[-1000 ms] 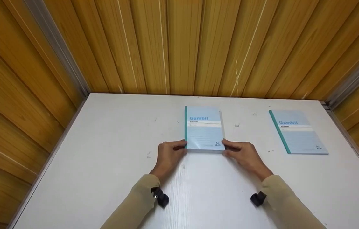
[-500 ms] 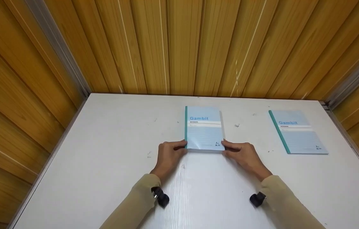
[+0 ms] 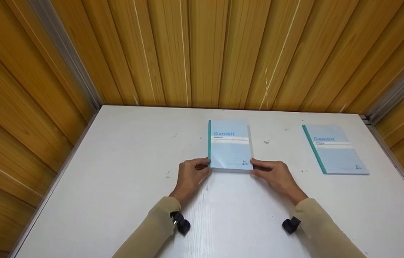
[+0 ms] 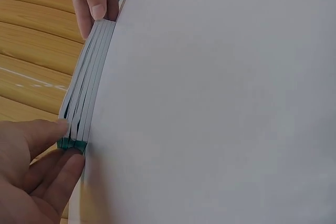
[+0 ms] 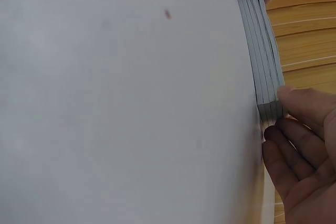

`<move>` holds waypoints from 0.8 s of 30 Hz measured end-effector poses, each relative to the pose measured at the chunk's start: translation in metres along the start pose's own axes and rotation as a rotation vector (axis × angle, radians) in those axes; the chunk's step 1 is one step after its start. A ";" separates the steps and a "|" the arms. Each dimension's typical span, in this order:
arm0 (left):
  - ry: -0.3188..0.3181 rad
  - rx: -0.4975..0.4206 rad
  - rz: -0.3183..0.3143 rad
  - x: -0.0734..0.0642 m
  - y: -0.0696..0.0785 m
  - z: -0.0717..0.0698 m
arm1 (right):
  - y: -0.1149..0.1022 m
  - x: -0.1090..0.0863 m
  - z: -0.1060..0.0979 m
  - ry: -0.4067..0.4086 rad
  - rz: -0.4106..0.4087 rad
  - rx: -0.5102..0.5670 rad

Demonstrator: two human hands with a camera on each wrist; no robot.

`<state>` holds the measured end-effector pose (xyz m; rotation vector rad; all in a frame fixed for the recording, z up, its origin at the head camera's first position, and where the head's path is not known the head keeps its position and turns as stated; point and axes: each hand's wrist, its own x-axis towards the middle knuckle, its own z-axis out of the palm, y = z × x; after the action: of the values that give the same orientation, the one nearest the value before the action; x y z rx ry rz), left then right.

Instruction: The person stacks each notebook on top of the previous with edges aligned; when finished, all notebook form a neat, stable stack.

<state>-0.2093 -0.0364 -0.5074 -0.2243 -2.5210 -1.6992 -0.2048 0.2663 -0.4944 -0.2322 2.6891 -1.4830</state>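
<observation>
A stack of several light-blue "Gambit" notebooks (image 3: 230, 152) lies on the white table, green spines to the left. My left hand (image 3: 190, 177) holds its near left corner, thumb at the front edge and fingers along the spine side. At the near right corner my right hand (image 3: 276, 176) holds it the same way. The left wrist view shows the layered page edges (image 4: 90, 82) with narrow gaps between some books. In the right wrist view the stack's front edge (image 5: 261, 51) looks nearly even.
One more blue notebook (image 3: 336, 152) with a green spine lies apart at the right of the white table (image 3: 126, 150). Wood-patterned panels (image 3: 205, 53) stand behind the table and at both sides. Black wrist cameras (image 3: 181, 224) sit on the sleeves.
</observation>
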 end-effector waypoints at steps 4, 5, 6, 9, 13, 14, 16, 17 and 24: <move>0.022 -0.005 0.026 0.001 0.001 0.004 | 0.002 -0.001 -0.004 -0.003 -0.006 0.005; 0.030 0.001 0.041 0.002 0.002 0.004 | 0.002 -0.001 -0.005 -0.001 -0.006 0.000; 0.037 0.004 0.056 0.003 0.003 0.005 | 0.003 -0.002 -0.007 0.001 -0.006 -0.009; 0.062 0.015 0.109 0.006 0.007 0.008 | 0.005 -0.003 -0.013 0.011 0.000 -0.049; 0.088 0.030 0.143 0.012 0.017 0.012 | 0.007 -0.005 -0.024 0.022 0.031 -0.083; 0.089 0.030 0.143 0.013 0.020 0.013 | 0.007 -0.005 -0.026 0.021 0.040 -0.091; 0.082 0.022 0.129 0.015 0.025 0.016 | 0.008 -0.006 -0.032 0.021 0.064 -0.099; 0.075 0.017 0.122 0.015 0.029 0.018 | 0.007 -0.006 -0.035 0.019 0.070 -0.102; 0.003 -0.045 0.104 0.019 0.047 0.037 | 0.013 -0.006 -0.056 0.039 0.057 -0.110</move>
<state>-0.2197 0.0167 -0.4757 -0.3488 -2.4252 -1.7162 -0.2074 0.3209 -0.4751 -0.1315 2.7865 -1.3402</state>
